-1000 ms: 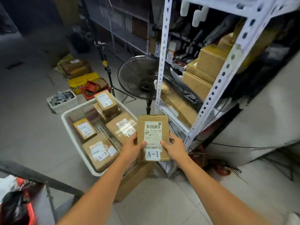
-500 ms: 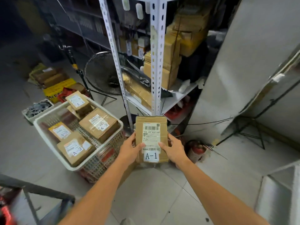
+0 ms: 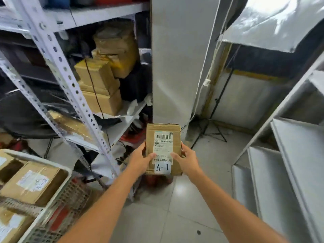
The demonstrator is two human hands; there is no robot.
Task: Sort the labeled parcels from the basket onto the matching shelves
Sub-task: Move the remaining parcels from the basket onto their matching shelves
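**Clerk:** Item one, nearest, lower left?
**Checker:** Basket (image 3: 43, 159), white, mesh walls. Contents: brown parcels. The A-2 parcel (image 3: 33, 183) lies flat, label up. Other parcels (image 3: 12, 227) lie beside it, with labels too blurred to read.

**Clerk:** Item two?
**Checker:** Left grip (image 3: 140, 159) and right grip (image 3: 188, 159), bare hands on outstretched arms. Each is clamped on one long edge of the A-1 parcel (image 3: 164, 135), thumb on the labelled face, fingers round the side.

**Clerk:** Location of that parcel?
**Checker:** Held in the air over the floor (image 3: 175, 207), well apart from the basket. It sits between the rack on the left and the shelves on the right. The labelled face is turned up to the camera, barcode at the far end, A-1 tag (image 3: 163, 167) at the near end.

**Clerk:** Beneath it?
**Checker:** Something red on the floor, mostly hidden. Cannot tell what.

**Clerk:** Left, farther off?
**Checker:** Rack (image 3: 70, 81), perforated white uprights. On its middle board are stacked boxes (image 3: 100, 88), brown, the upper ones with yellow tape. A fan (image 3: 22, 109), dark and blurred, stands behind the uprights.

**Clerk:** Right?
**Checker:** Shelves (image 3: 289, 172), white boards, seen at a steep slant.

**Clerk:** Farthest?
**Checker:** Pillar (image 3: 171, 67), white, straight behind the A-1 parcel. A tripod (image 3: 210, 127), black, stands on the floor just right of the pillar.
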